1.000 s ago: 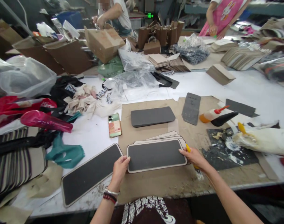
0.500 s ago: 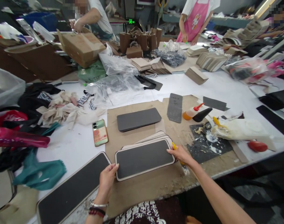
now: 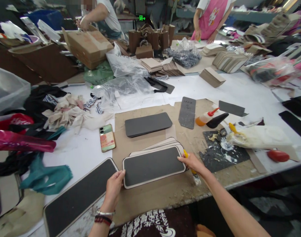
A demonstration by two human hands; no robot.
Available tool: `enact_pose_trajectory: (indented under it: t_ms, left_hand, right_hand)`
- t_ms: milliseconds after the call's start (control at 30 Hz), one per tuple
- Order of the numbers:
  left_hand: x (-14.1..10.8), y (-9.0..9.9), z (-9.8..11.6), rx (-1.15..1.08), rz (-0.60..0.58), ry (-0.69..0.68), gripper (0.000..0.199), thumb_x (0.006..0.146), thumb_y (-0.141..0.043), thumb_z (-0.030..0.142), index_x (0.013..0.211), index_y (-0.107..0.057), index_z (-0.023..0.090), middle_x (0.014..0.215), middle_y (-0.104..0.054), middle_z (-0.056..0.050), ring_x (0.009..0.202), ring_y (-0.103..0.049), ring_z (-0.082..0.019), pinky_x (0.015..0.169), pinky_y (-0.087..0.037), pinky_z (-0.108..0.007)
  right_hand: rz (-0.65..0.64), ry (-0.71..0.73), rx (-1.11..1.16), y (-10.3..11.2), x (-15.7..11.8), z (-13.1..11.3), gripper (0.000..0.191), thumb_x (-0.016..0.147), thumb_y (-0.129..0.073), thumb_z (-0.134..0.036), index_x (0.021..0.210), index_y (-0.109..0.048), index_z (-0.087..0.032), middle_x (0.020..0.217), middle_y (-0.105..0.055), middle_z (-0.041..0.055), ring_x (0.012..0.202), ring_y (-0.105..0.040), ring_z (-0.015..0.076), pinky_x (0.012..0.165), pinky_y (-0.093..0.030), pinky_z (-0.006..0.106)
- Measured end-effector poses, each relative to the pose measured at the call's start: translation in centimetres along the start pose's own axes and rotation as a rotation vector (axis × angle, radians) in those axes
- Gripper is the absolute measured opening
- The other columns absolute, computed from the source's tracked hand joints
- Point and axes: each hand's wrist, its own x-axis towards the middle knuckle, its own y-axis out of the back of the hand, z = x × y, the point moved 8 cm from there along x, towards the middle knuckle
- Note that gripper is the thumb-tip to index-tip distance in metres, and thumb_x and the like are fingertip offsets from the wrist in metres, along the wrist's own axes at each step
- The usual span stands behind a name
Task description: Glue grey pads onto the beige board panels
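Observation:
Between my hands is a dark grey rounded panel with a pale border [image 3: 154, 167], lying over a fanned stack of pale panels [image 3: 162, 143]. My left hand [image 3: 115, 184] pinches its left edge. At its right end, my right hand [image 3: 191, 162] grips the edge with the thumb on top and also holds a yellow-handled tool [image 3: 185, 153], whose whitish tip points down toward the table. A similar larger panel [image 3: 78, 200] lies to the left, close to my left hand. Beyond the stack, dark grey boards [image 3: 148, 124] rest on brown cardboard [image 3: 140, 207].
A phone [image 3: 107, 138] lies left of the cardboard. To the right are a red-tipped glue bottle [image 3: 205, 118], a black cone-shaped nozzle [image 3: 217, 120] and a glue-smeared board [image 3: 219, 158]. Fabric scraps [image 3: 68, 110] cover the left side. Two people stand across the table.
The camera view has shifted slightly, so the scene sits a little further right. Both hands keep the same hold on the panel, which has barely moved.

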Motion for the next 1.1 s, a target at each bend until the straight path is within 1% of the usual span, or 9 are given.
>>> enact_pose_trajectory:
  t_ms: [267, 467, 567, 667, 767, 833, 967, 1033, 1100]
  left_hand:
    - [-0.8, -0.6, 1.0, -0.116, -0.065, -0.065, 0.042, 0.045, -0.073, 0.051, 0.064, -0.064, 0.015, 0.058, -0.062, -0.002, 0.055, -0.054, -0.014, 0.051, -0.04, -0.024]
    - [-1.2, -0.2, 1.3, -0.193, -0.034, -0.125, 0.036, 0.051, -0.071, 0.046, 0.065, -0.064, 0.013, 0.062, -0.063, -0.003, 0.059, -0.054, -0.014, 0.057, -0.043, -0.026]
    - [-1.7, 0.5, 1.5, -0.237, -0.021, -0.142, 0.031, 0.054, -0.07, 0.042, 0.065, -0.063, 0.013, 0.062, -0.062, -0.003, 0.059, -0.053, -0.014, 0.058, -0.043, -0.025]
    - [-2.5, 2.5, 1.5, -0.289, -0.002, -0.149, 0.03, 0.056, -0.069, 0.041, 0.066, -0.064, 0.013, 0.063, -0.063, -0.003, 0.059, -0.054, -0.014, 0.058, -0.043, -0.026]
    - [-3.0, 7.2, 0.9, -0.323, 0.051, -0.144, 0.031, 0.055, -0.069, 0.041, 0.068, -0.065, 0.013, 0.064, -0.065, -0.003, 0.059, -0.055, -0.014, 0.058, -0.044, -0.026]
    - [-3.3, 11.8, -0.1, -0.32, 0.133, -0.134, 0.033, 0.053, -0.071, 0.042, 0.068, -0.065, 0.013, 0.065, -0.065, -0.003, 0.059, -0.056, -0.015, 0.057, -0.044, -0.026]
    - [-4.0, 21.3, -2.6, -0.291, 0.307, -0.118, 0.038, 0.049, -0.072, 0.044, 0.069, -0.065, 0.013, 0.064, -0.065, -0.002, 0.059, -0.056, -0.015, 0.056, -0.043, -0.025]
    - [-4.0, 24.8, -3.8, -0.28, 0.366, -0.111, 0.039, 0.047, -0.071, 0.046, 0.067, -0.065, 0.013, 0.063, -0.065, -0.002, 0.059, -0.056, -0.015, 0.055, -0.043, -0.025]
    - [-3.9, 27.2, -4.9, -0.276, 0.403, -0.099, 0.04, 0.046, -0.071, 0.047, 0.066, -0.064, 0.014, 0.061, -0.064, -0.002, 0.057, -0.056, -0.016, 0.053, -0.042, -0.025]
  right_hand:
    - [-0.064, -0.04, 0.05, -0.3, -0.9, -1.0, 0.04, 0.053, -0.058, -0.053, 0.053, -0.033, -0.022, 0.042, -0.029, -0.0094, 0.041, -0.027, 0.006, 0.041, -0.021, 0.021]
    - [-0.064, -0.09, 0.097, 0.6, -2.5, -1.8, 0.045, 0.053, -0.06, -0.058, 0.057, -0.033, -0.023, 0.042, -0.026, -0.0101, 0.038, -0.023, 0.006, 0.039, -0.018, 0.022]
    - [-0.039, -0.101, 0.093, 1.3, -3.8, -2.9, 0.047, 0.05, -0.062, -0.06, 0.057, -0.033, -0.024, 0.042, -0.025, -0.0096, 0.038, -0.023, 0.0069, 0.039, -0.02, 0.023]
    - [-0.022, -0.109, 0.067, 0.6, -4.8, -4.4, 0.049, 0.049, -0.064, -0.062, 0.059, -0.034, -0.024, 0.043, -0.026, -0.0091, 0.038, -0.024, 0.0076, 0.039, -0.021, 0.023]
    - [-0.065, -0.056, 0.017, -3.0, -5.0, -7.0, 0.049, 0.053, -0.063, -0.062, 0.062, -0.035, -0.023, 0.045, -0.027, -0.0087, 0.04, -0.025, 0.008, 0.04, -0.022, 0.023]
    - [-0.143, 0.011, -0.015, -7.5, -5.0, -9.2, 0.048, 0.057, -0.062, -0.061, 0.062, -0.033, -0.023, 0.046, -0.027, -0.0088, 0.04, -0.025, 0.0075, 0.04, -0.021, 0.022]
    - [-0.293, 0.155, -0.057, -17.9, -5.1, -13.4, 0.043, 0.058, -0.059, -0.057, 0.058, -0.034, -0.022, 0.046, -0.028, -0.0084, 0.04, -0.024, 0.0066, 0.039, -0.02, 0.022]
    - [-0.325, 0.226, -0.071, -22.3, -4.8, -15.0, 0.039, 0.059, -0.057, -0.055, 0.056, -0.036, -0.022, 0.044, -0.031, -0.0077, 0.04, -0.026, 0.0074, 0.039, -0.022, 0.022]
    - [-0.336, 0.285, -0.094, -25.5, -4.3, -16.0, 0.037, 0.06, -0.055, -0.053, 0.053, -0.037, -0.021, 0.043, -0.033, -0.0068, 0.042, -0.029, 0.0083, 0.041, -0.024, 0.022]
